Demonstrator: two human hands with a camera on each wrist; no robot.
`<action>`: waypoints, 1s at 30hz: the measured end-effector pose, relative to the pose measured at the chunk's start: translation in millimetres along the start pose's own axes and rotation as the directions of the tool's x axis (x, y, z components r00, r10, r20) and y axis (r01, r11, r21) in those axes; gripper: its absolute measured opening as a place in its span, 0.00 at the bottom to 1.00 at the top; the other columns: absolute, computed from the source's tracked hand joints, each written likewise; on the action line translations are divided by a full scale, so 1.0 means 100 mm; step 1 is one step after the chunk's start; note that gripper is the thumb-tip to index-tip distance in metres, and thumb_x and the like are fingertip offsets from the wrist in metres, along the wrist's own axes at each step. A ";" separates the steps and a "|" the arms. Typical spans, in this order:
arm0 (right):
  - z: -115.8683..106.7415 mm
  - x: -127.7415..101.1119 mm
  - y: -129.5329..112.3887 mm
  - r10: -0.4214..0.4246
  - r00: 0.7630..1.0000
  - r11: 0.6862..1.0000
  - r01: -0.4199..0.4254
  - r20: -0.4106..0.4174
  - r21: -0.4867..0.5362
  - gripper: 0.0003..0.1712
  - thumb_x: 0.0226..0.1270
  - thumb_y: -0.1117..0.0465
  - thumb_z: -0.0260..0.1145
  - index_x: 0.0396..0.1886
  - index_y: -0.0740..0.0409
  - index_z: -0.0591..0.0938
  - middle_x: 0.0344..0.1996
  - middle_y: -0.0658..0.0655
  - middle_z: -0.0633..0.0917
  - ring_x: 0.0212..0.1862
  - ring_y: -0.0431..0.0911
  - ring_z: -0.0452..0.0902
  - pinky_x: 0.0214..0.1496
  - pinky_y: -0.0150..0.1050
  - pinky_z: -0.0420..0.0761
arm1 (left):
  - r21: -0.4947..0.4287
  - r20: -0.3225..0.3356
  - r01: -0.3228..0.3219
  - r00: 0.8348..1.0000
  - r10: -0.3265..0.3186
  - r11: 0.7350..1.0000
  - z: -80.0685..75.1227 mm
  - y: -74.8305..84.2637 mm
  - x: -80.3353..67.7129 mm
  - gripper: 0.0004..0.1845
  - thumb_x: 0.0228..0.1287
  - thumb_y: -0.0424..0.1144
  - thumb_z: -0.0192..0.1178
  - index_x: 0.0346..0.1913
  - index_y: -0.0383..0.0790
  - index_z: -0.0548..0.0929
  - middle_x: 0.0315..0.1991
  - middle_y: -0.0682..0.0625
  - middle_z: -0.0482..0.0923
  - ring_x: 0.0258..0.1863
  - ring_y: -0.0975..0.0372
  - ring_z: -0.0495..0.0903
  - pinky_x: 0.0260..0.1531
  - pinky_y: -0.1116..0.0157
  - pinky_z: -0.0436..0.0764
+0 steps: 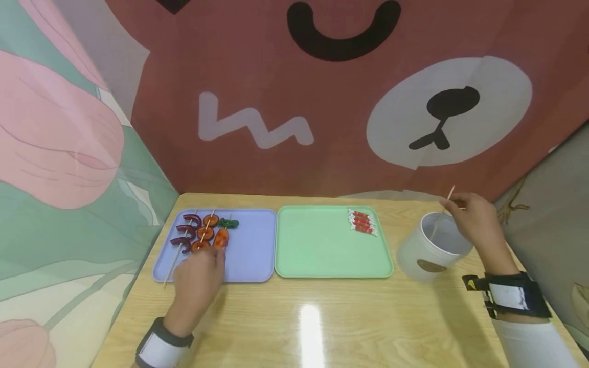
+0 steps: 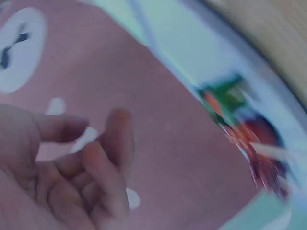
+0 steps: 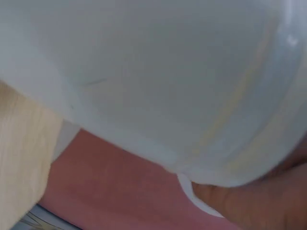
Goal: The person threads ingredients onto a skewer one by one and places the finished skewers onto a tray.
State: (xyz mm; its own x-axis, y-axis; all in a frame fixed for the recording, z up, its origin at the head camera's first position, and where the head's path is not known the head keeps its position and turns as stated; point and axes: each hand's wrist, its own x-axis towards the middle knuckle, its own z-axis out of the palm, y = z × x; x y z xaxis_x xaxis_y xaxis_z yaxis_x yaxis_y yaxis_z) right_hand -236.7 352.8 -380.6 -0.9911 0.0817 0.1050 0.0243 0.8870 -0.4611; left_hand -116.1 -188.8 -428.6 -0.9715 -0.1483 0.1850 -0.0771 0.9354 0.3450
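Observation:
Three skewers point(image 1: 202, 233) of red, orange and green food pieces lie on a purple tray point(image 1: 250, 255) at the left. My left hand point(image 1: 209, 258) hovers over the tray's front part, just before the skewers' near ends. In the left wrist view its fingers point(image 2: 96, 163) are loosely curled and hold nothing, with the food point(image 2: 244, 129) blurred beyond. My right hand point(image 1: 460, 204) pinches a thin wooden stick point(image 1: 450, 194) above a white cup point(image 1: 432, 245). The stick reaches down into the cup. The cup's wall point(image 3: 158, 81) fills the right wrist view.
A green tray point(image 1: 322, 255) sits in the middle with a few red-and-white wrapped pieces point(image 1: 362, 222) at its far right corner. Printed cloth walls close in the wooden table point(image 1: 313, 322) on the left, back and right.

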 end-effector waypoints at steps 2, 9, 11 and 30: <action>0.01 0.04 0.01 0.005 1.000 0.999 -0.005 -0.009 0.032 0.34 0.74 0.41 0.48 0.54 0.69 0.77 0.51 0.76 0.77 0.52 0.70 0.71 0.46 0.66 0.72 | -0.148 0.067 -0.002 0.998 0.012 0.989 -0.06 0.11 -0.02 0.15 0.68 0.46 0.57 0.29 0.39 0.85 0.15 0.50 0.75 0.14 0.61 0.71 0.11 0.66 0.66; -0.13 -0.02 -0.12 0.061 0.971 0.962 0.005 -0.232 0.275 0.24 0.71 0.46 0.56 0.49 0.61 0.81 0.34 0.43 0.85 0.33 0.29 0.79 0.37 0.24 0.79 | -0.467 0.301 0.108 0.953 0.043 0.878 -0.20 0.39 -0.11 0.14 0.72 0.50 0.52 0.36 0.50 0.84 0.22 0.51 0.79 0.20 0.62 0.75 0.18 0.68 0.74; -0.24 -0.06 -0.25 0.042 0.921 0.936 0.099 -0.387 0.338 0.19 0.68 0.51 0.61 0.47 0.60 0.83 0.30 0.31 0.82 0.29 0.22 0.78 0.35 0.17 0.77 | -0.531 0.303 0.090 0.949 0.090 0.842 -0.23 0.48 -0.16 0.17 0.73 0.54 0.47 0.37 0.52 0.84 0.21 0.53 0.78 0.20 0.62 0.75 0.21 0.68 0.76; -0.10 -0.79 -2.03 -0.366 0.828 0.235 0.524 -0.425 0.819 0.06 0.55 0.83 0.63 0.34 0.81 0.77 0.28 0.62 0.87 0.25 0.49 0.85 0.30 0.40 0.86 | -0.706 0.132 -0.287 0.845 0.519 0.648 0.05 1.31 -0.22 0.27 0.68 0.49 0.55 0.68 0.53 0.66 0.56 0.56 0.78 0.53 0.65 0.78 0.54 0.66 0.80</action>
State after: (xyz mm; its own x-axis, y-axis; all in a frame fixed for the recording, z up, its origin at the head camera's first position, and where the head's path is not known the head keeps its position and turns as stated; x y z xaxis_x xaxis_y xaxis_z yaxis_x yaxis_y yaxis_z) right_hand -162.2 171.1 -287.0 -0.7741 -0.0636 0.6298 -0.6205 -0.1205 -0.7749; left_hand -106.3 -61.5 -392.4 -0.8903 0.4024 0.2133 0.3872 0.4223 0.8196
